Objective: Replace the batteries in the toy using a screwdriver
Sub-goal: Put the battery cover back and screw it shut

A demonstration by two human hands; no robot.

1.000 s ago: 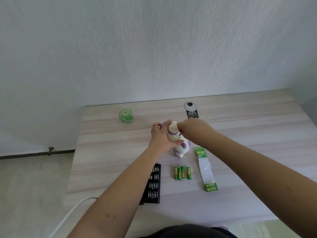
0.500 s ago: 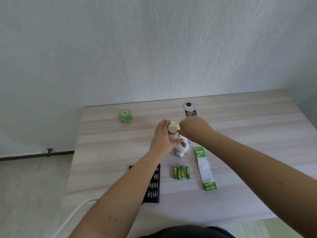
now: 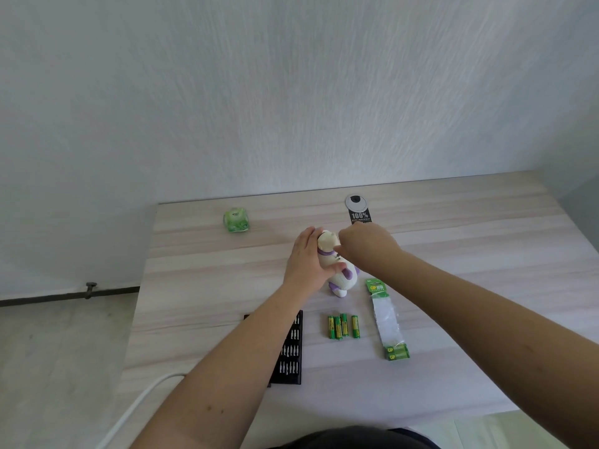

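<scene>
1. Head view looked down on a pale wood-grain table (image 3: pixel 453 377) set against a white textured wall (image 3: pixel 291 92); grey floor (image 3: pixel 58 351) lay to its left, and a white cable (image 3: pixel 136 406) ran off the near left edge.
2. Nearest on the table lay a black bit case (image 3: pixel 291 351), partly under the left forearm, then four loose green batteries (image 3: pixel 342 326) side by side, with a torn battery pack (image 3: pixel 387 319) just right of them.
3. Beyond these, near the table's middle, stood the toy (image 3: pixel 337 270), cream with purple collar and feet, tilted and lifted at its head end.
4. Left hand (image 3: pixel 306 262) gripped the toy's body, thumb across its front; against the picture from half a second earlier its fingers reached higher beside the head.
5. Right hand (image 3: pixel 366 246) was curled at the toy's neck, much as before; what its fingers held could not be told.
6. Farthest back sat a green tissue packet (image 3: pixel 236 220) and a black tag (image 3: pixel 358 210).
</scene>
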